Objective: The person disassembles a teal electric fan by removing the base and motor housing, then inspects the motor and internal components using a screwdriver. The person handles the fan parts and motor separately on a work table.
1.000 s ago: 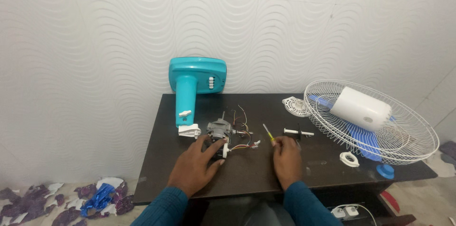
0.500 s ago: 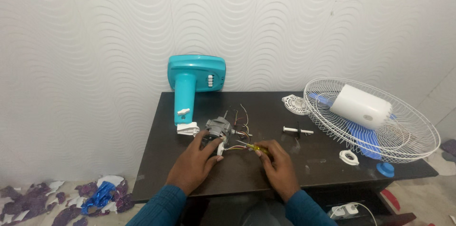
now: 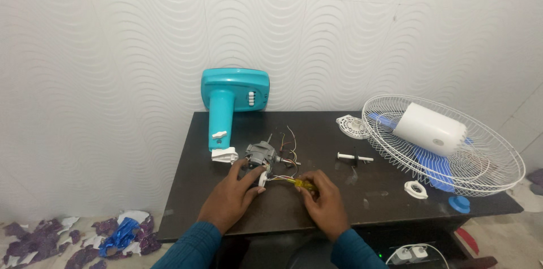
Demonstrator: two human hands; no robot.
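Steadying a small grey metal fan motor (image 3: 261,155) with the left hand (image 3: 233,196) while the right hand (image 3: 323,204) brings a yellow-handled screwdriver (image 3: 293,182) in from the right.

Motor sits at frame centre on the dark bench (image 3: 373,198), left fingers curled around its near side; right fingers pinch the screwdriver, its long axis lying almost level, tip pointing left toward the white fitting under the motor, beside loose wires (image 3: 287,151).

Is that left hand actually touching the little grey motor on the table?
Touching. The head view shows the left hand with its fingers wrapped against the near side of the grey motor, no gap between them.
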